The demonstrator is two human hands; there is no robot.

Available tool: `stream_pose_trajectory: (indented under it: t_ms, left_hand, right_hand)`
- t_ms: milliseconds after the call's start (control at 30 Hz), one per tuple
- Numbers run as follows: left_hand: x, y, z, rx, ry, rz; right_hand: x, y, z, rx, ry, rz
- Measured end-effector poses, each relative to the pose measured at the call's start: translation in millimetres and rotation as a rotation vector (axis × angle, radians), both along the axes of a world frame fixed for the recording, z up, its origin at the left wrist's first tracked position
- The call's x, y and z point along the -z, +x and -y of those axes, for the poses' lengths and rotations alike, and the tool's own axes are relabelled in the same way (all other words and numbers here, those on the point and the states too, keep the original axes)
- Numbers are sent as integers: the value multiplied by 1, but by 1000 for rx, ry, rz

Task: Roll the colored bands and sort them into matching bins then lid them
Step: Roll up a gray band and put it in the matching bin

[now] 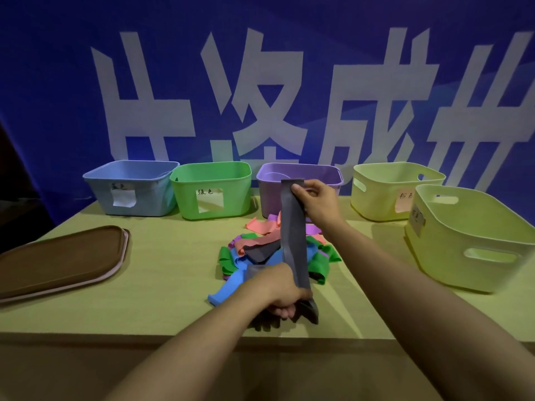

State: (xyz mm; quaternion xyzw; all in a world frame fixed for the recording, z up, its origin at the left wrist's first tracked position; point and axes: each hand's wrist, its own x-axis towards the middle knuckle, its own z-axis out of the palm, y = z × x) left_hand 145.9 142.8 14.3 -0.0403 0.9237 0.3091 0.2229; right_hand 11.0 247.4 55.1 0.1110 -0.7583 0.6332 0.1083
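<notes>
Bands are the business on this desk (144,299), a pale wooden top set before a blue banner (58,82) bearing big white characters. 5 bins stand along its far and right sides: a blue bin (131,188), a green bin (212,191) and a purple bin (298,176) in a row, then a pale yellow bin (388,192) and, nearest on the right, a second, larger-looking pale yellow bin (469,241). Each visible front carries a paper label; the writing is too small to read surely. At the left lies a stack of brown lids (58,259), flat, well apart from the bins.

In the middle of the desk, in front of the purple bin, sits the pile of bands (254,247): green, blue, salmon-pink, purple and dark grey strips tangled over one another.

A dark grey band (292,230) is stretched upright above that pile, between both hands. The right hand (317,198) pinches its top end with thumb and fingers, level with the purple bin's front wall. The left hand (280,290) has its fingers curled round the lower end, close to the desk's near edge, where the band's tail bunches out beneath the fist and touches the desk. Both bare forearms reach in from the bottom of the view.
</notes>
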Motion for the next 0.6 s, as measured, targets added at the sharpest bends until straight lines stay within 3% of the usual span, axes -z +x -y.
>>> stream_pose_trajectory:
  t_ms: [100,200,300,367,500,600]
  left_hand:
    - [-5,-2,-8,55,-239,-90]
    - [-14,-1,-7,124,-343,-135]
    - [-32,-2,5,149,-199,-41]
    - [-44,-11,19,72,-77,-100]
    - [-50,-54,51,-268,8,-582]
    - [-39,-87,56,-357,273,-800]
  right_hand:
    - [2,-3,-1,-23,4,30]
    - [1,-5,-5,-44,8,34]
    - [0,-6,-7,-64,3,27]
    - [4,-8,-7,-92,-17,33]
    - [16,-12,-5,-117,-71,22]
    - [28,-17,0,-143,-112,0]
